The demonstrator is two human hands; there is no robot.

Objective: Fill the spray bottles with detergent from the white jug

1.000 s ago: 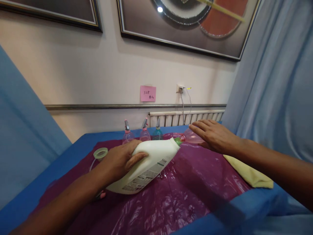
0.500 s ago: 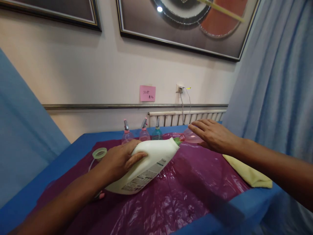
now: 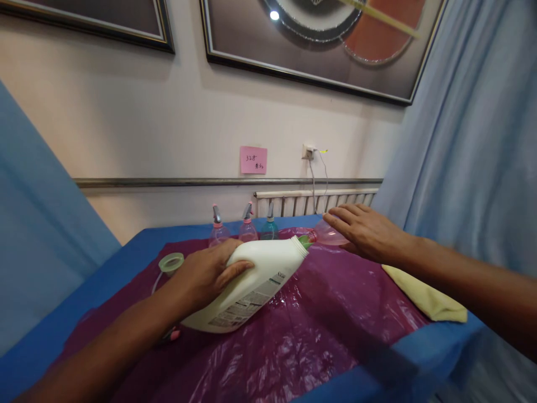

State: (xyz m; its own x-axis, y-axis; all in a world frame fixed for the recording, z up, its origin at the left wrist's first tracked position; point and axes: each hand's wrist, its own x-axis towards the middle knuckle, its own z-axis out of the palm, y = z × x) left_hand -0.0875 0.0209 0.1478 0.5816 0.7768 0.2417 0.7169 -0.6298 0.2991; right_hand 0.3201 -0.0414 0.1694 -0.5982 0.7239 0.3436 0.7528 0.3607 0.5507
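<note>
My left hand is wrapped round the handle of a big white plastic jug. The jug leans to the right, and a green spout sticks out of its mouth. Against that spout sits the pink neck of a see-through pink bottle, tilted on its side. My right hand grips this bottle from the right, fingers over it and thumb below. Whether liquid runs between them I cannot tell. Left of the jug is a pale green cap, partly behind my left hand.
Along the back stand pink spray bottles and a teal spray bottle. Purple plastic sheeting covers the blue table cover. A folded yellow cloth lies right. Blue curtains hang at both sides; a radiator is behind.
The blue curtain at the right has shifted slightly. Both hands, the jug and the pink bottle hold the same place.
</note>
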